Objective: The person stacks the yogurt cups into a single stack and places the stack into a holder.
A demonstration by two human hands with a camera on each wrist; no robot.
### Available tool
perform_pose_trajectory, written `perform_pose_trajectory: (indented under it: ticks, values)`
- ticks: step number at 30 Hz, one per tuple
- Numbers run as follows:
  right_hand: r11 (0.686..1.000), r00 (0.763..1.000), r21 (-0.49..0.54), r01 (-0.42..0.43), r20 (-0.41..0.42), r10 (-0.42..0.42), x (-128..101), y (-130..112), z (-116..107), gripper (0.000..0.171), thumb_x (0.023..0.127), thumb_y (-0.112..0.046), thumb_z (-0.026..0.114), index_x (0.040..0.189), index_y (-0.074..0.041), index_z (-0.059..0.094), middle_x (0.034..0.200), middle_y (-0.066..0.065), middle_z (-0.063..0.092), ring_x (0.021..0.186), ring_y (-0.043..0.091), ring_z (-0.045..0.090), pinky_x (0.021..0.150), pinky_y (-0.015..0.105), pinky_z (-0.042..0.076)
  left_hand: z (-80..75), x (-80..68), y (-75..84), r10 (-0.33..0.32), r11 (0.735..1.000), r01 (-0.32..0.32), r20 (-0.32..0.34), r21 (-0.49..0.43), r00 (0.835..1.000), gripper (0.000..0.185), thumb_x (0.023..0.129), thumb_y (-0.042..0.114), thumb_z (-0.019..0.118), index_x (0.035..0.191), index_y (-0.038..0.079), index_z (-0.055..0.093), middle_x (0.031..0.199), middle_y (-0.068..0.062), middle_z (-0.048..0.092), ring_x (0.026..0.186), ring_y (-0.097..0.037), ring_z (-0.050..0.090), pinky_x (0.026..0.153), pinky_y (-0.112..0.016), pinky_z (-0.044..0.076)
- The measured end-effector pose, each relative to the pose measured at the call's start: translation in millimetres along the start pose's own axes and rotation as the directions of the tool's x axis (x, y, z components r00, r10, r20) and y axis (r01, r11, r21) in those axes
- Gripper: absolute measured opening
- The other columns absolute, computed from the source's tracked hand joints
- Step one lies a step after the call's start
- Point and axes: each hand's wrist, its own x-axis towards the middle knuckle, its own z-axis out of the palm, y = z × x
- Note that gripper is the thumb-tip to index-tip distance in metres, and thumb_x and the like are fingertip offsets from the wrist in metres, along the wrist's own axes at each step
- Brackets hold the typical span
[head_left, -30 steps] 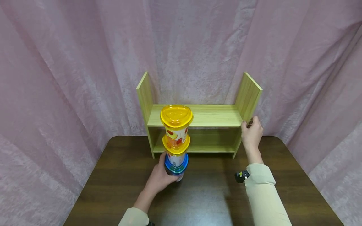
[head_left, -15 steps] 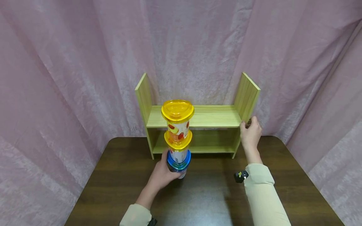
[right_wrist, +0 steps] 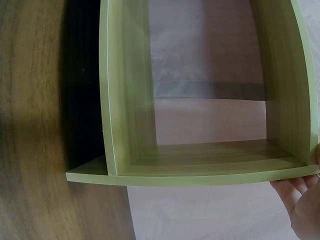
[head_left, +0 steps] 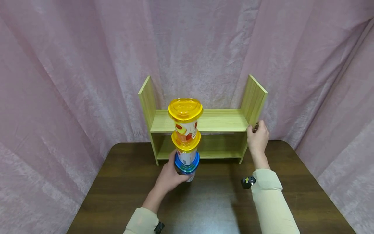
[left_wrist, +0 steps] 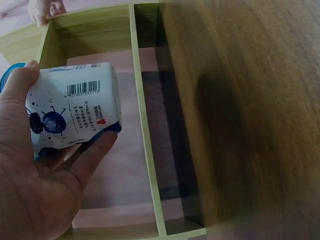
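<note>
My left hand grips the bottom cup of an upright stack of three lidded cups. That cup is white with blueberry pictures, a barcode and a blue lid. Above it stand a middle cup and a top cup, both with clear yellow lids; peach and strawberry pictures show on the top one. The stack is held off the table, in front of a light wooden shelf. My right hand holds the shelf's right side panel where the upper board meets it; some fingertips are hidden behind the panel.
The shelf has two boards and tall side panels, and stands at the back of a dark brown table. Its back is open between boards. Pink curtains hang behind and on both sides.
My left hand has raised the cup stack and shifted it slightly to the right, toward the shelf. My right hand keeps its place on the side panel.
</note>
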Motion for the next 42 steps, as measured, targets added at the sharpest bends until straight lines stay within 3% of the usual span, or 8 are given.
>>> perform_pose_trajectory:
  ticks: [30,42]
  values:
    - [1.0,1.0,0.006,0.003,-0.011,-0.003,-1.5,-4.0,3.7,0.013,0.087,-0.01,0.06,0.091,0.001,0.056,0.084,0.021,0.063,0.076,0.04,0.06,0.069,0.05,0.046,-7.7,23.4,29.5,0.048,0.997,-0.047,-0.027,0.064,0.998,0.105,0.063,0.057,0.081,0.145,0.036,0.019,0.125,0.005,0.055,0.107,-0.017,0.058,0.089,-0.046,0.05]
    - [1.0,1.0,-0.006,0.0,0.007,0.0,-2.2,-3.6,8.8,0.013,0.088,-0.01,0.059,0.092,0.001,0.056,0.087,0.02,0.063,0.077,0.039,0.061,0.072,0.049,0.047,-13.6,32.5,39.2,0.067,0.996,-0.067,-0.002,0.058,0.998,0.104,0.065,0.054,0.082,0.145,0.034,0.018,0.126,0.005,0.055,0.108,-0.016,0.058,0.09,-0.044,0.05]
